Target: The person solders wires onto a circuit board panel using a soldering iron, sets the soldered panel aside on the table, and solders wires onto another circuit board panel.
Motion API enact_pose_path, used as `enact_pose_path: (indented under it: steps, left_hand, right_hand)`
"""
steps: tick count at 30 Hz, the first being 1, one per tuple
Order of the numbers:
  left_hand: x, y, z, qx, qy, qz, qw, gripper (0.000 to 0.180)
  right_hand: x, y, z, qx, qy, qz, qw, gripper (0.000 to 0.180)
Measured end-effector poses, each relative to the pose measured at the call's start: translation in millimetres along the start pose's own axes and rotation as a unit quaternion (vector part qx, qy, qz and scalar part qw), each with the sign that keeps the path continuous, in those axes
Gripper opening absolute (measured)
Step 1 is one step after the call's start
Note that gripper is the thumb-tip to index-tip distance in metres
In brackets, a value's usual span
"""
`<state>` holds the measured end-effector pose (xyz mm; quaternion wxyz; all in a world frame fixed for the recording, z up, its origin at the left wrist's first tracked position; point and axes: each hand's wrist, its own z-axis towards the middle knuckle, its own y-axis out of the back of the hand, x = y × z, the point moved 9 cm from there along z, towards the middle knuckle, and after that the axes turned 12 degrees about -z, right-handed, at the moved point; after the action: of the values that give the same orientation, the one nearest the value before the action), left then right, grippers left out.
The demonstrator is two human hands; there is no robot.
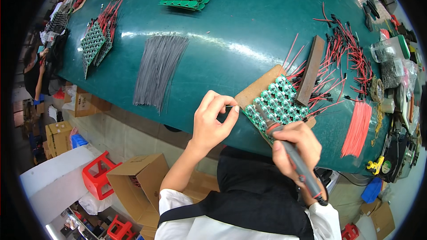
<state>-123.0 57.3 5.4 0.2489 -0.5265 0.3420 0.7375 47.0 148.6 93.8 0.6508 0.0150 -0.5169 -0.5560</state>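
1. Left hand (212, 122): raised over the near edge of the green table (231, 40), thumb and forefinger pressed together on a thin grey wire (230, 106). The wire runs rightward from the fingertips toward the panel.
2. Right hand (297, 144): closed in a fist round the grip of a soldering iron (291, 153). The iron's tip rests on the near left part of the panel; its cord end leaves the hand toward the lower right.
3. Panel of small green circuit boards (278, 102): lies on a brown board (258, 90) at the table's near edge, just right of the left hand and directly above the right hand.
4. Wooden block (311, 69): rests along the panel's far right side, over red leads.
5. Bundle of grey wires (158, 69): lies on the table well to the left of the left hand.
6. Loose red wires (351, 53) and a cut red bundle (358, 129): lie right of the panel.
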Motion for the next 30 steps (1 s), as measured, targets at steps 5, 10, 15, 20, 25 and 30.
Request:
enact_pose_path:
  steps: [5,10,15,20,25,30]
  left_hand:
    - [-1,3,-4,-0.018,-0.023,0.024,0.999,0.011]
    - [-2,2,-5,-0.042,0.008,-0.01,0.999,0.005]
    - [-10,6,-1,-0.049,-0.039,-0.018,0.998,0.019]
    - [-6,8,-8,-0.05,0.006,0.007,0.999,0.016]
    - [-21,-24,4,0.051,0.004,0.062,0.997,0.017]
    - [-15,-40,2,0.135,0.053,0.157,0.977,0.025]
  right_hand:
    - [-32,46,-15,-0.039,-0.07,0.009,0.997,0.018]
    - [-114,172,-57,-0.227,-0.203,-0.201,0.931,0.013]
    - [-176,259,-62,-0.29,-0.158,-0.421,0.845,0.014]
    - [-169,232,-38,-0.217,-0.12,-0.345,0.905,0.023]
    - [-125,91,34,0.183,0.05,-0.199,0.961,0.016]
    - [-85,11,53,0.349,0.299,-0.251,0.852,0.012]
